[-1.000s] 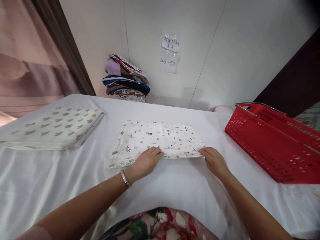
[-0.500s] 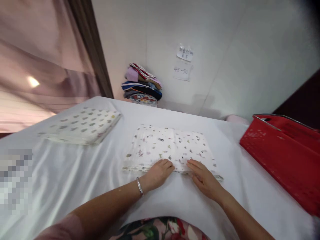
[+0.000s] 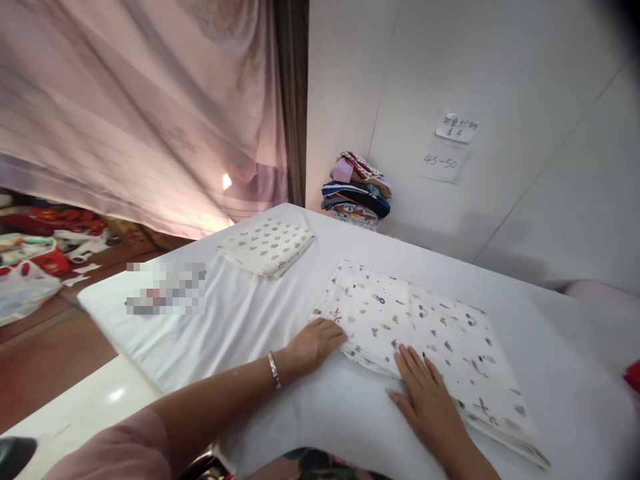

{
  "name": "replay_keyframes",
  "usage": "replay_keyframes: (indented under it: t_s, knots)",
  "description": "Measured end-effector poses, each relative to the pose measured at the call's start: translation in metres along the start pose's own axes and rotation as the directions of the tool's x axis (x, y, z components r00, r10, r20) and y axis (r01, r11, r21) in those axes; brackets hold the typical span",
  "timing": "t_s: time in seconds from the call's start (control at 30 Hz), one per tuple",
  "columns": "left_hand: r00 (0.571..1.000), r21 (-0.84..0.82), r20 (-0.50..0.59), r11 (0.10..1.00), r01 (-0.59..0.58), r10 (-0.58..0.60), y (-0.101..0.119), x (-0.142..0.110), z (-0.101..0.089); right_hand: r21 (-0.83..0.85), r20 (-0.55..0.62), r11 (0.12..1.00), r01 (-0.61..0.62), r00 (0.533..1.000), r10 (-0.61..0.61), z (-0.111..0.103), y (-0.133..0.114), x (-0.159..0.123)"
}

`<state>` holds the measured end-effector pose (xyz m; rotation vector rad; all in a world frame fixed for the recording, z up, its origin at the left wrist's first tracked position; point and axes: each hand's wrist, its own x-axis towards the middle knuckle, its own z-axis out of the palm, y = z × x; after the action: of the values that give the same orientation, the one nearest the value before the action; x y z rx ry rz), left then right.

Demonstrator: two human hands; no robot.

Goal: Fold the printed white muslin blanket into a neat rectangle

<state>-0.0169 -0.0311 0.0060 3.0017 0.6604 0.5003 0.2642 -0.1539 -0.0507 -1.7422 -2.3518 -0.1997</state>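
Note:
A folded white cloth [image 3: 400,320] printed with small plants and figures lies flat on the bed-like surface in front of me. My left hand [image 3: 317,343] rests at its near left corner, fingers together and laid over the edge, the thumb hidden. Flat on the cloth's near edge, my right hand [image 3: 425,393] is open, with the thumb apart from the fingers. To the left lies a second folded white cloth [image 3: 270,245] with grey-green cloud-like prints, touched by neither hand.
White sheeting [image 3: 240,320] covers the surface. A clothes stack [image 3: 356,190] stands beyond its far edge by the wall. A pink curtain [image 3: 150,120] hangs at left, above bags [image 3: 30,287] on the floor. A red basket [image 3: 633,375] barely shows at far right.
The view has swung left, so the red basket has nearly left the picture. My left hand has shifted to the cloth's left corner; my right hand now lies flatter and further onto it.

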Motion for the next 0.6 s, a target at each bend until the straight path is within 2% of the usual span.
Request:
replay_keyframes:
  t_s: [0.1, 0.17, 0.23, 0.3, 0.33, 0.4, 0.6]
  knots:
    - [0.984, 0.014, 0.015, 0.984, 0.178, -0.179, -0.026, -0.027, -0.018, -0.002, -0.004, 1.000, 0.021, 1.000, -0.021, -0.002, 0.000, 0.001]
    - [0.939, 0.016, -0.005, 0.939, 0.343, -0.343, -0.040, -0.048, -0.027, -0.008, -0.011, 0.999, 0.036, 0.999, -0.036, -0.003, 0.000, 0.001]
    - [0.841, -0.027, -0.054, 0.843, 0.538, -0.539, -0.049, -0.067, -0.031, -0.014, -0.014, 0.999, 0.044, 0.999, -0.045, -0.004, 0.000, 0.001]
    - [0.715, -0.116, -0.092, 0.721, 0.684, -0.693, -0.048, -0.079, -0.033, -0.016, -0.013, 0.999, 0.049, 0.999, -0.049, -0.006, 0.000, 0.001]
    - [0.665, -0.169, -0.096, 0.671, 0.722, -0.740, -0.045, -0.082, -0.034, -0.015, -0.012, 0.999, 0.050, 0.999, -0.050, -0.006, 0.000, 0.001]
    - [0.612, -0.269, -0.067, 0.605, 0.749, -0.788, -0.036, -0.080, -0.036, -0.013, -0.012, 0.999, 0.050, 0.999, -0.050, -0.007, 0.000, 0.001]
    - [0.568, -0.439, 0.101, 0.476, 0.762, -0.817, -0.014, -0.042, -0.034, -0.015, -0.002, 0.999, 0.039, 0.999, -0.039, -0.007, -0.001, 0.002]
